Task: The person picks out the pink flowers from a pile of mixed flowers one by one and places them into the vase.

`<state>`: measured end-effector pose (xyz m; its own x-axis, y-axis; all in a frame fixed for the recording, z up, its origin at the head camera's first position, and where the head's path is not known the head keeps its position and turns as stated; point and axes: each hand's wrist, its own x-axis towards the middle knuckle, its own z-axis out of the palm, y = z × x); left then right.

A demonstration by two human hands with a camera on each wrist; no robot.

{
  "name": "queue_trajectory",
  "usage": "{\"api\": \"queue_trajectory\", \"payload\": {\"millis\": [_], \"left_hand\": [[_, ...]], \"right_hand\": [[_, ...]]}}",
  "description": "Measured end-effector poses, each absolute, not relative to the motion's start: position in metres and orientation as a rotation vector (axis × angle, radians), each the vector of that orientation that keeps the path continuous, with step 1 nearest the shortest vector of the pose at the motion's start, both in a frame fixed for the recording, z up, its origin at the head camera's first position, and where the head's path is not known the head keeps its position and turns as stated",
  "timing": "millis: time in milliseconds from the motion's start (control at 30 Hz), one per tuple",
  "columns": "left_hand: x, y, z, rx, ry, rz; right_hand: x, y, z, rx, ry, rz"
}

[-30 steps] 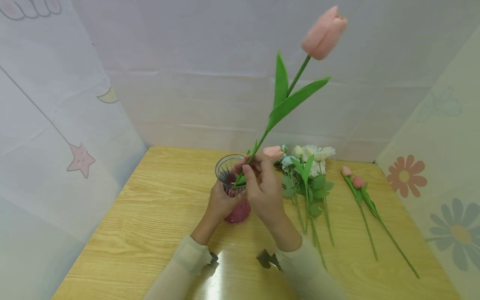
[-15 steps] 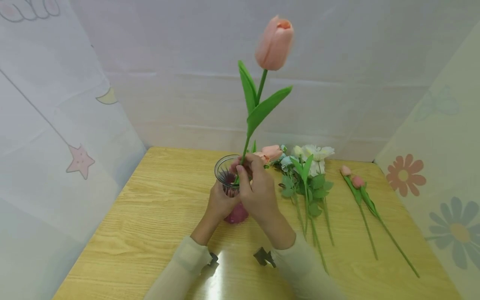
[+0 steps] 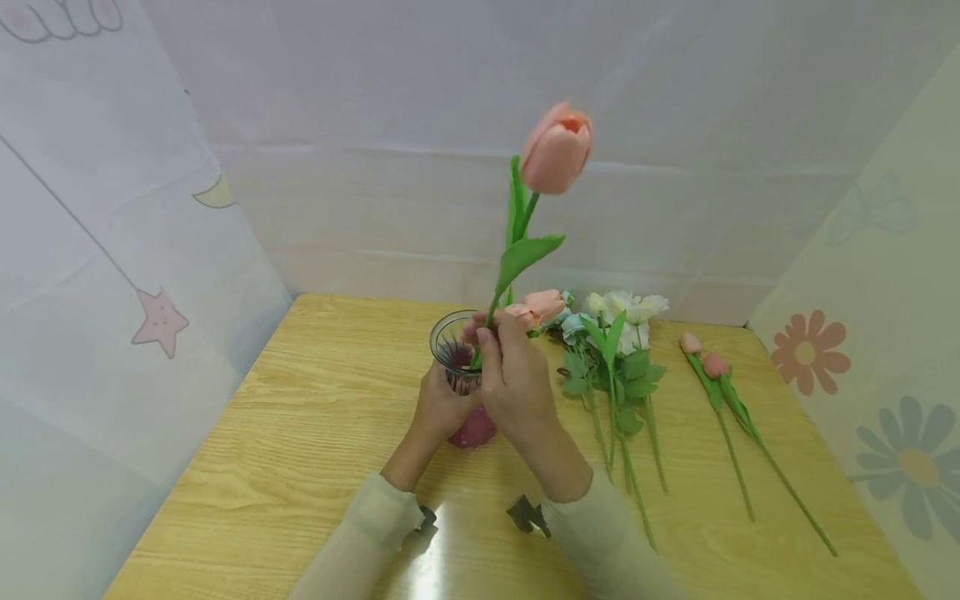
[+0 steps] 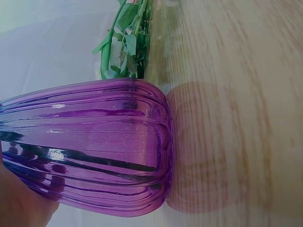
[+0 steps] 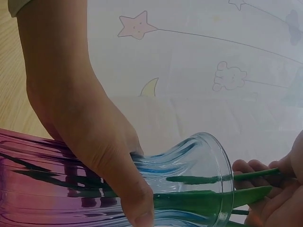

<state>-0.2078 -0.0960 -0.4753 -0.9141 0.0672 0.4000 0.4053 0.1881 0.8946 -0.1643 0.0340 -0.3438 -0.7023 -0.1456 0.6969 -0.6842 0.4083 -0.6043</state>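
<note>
Your left hand is gripping the ribbed glass vase around its body, fingers curled against the glass, with the thumb pressing the wall just below the flared rim in the right wrist view. The vase is standing upright on the wooden surface, its lower part purple and its neck and rim clear; the left wrist view is showing the purple base sitting flat on the wood.

Your right hand is pinching the green stem of the pink tulip just above the rim, fingers closed narrowly around it. The stem is passing down through the mouth and into the vase: the right wrist view is showing the stem and leaf lying inside the neck, crossing the rim. The bloom is rising well above the vase, leaning slightly to the right, with two green leaves below it.

Nothing else is showing inside the vase besides this stem and its foliage; whether any water is in it cannot be told.

To the right of your hands, a white and pale bouquet is lying flat on the surface, with another pink tulip head beside it. Farther right, two small pink buds on long stems are lying apart from the bouquet.
</note>
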Motion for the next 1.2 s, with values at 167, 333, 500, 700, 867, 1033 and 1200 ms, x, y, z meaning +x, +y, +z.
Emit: {"api": "queue_trajectory", "payload": {"millis": [167, 333, 500, 700, 867, 1033, 1200], "left_hand": [[-0.207, -0.097, -0.476, -0.452, -2.219, -1.786], [-0.208, -0.097, -0.477, -0.474, -2.208, -1.726], [-0.206, -0.097, -0.477, -0.442, -2.224, -1.707], [-0.205, -0.098, -0.477, -0.424, -2.254, -1.674], [-0.204, -0.098, -0.475, -0.413, -2.257, -1.66], [-0.204, -0.097, -0.475, -0.38, -2.271, -1.655], [-0.204, -0.096, -0.476, -0.355, -2.267, -1.666]], "right_hand": [[-0.164, 0.035, -0.343, 0.679, -2.167, 1.238], [-0.162, 0.038, -0.343, 0.654, -2.202, 1.148], [-0.159, 0.041, -0.343, 0.638, -2.225, 1.103], [-0.153, 0.045, -0.34, 0.641, -2.192, 1.208], [-0.15, 0.05, -0.341, 0.647, -2.103, 1.213], [-0.149, 0.058, -0.344, 0.637, -2.002, 1.24], [-0.15, 0.069, -0.346, 0.602, -1.938, 1.218]]}}
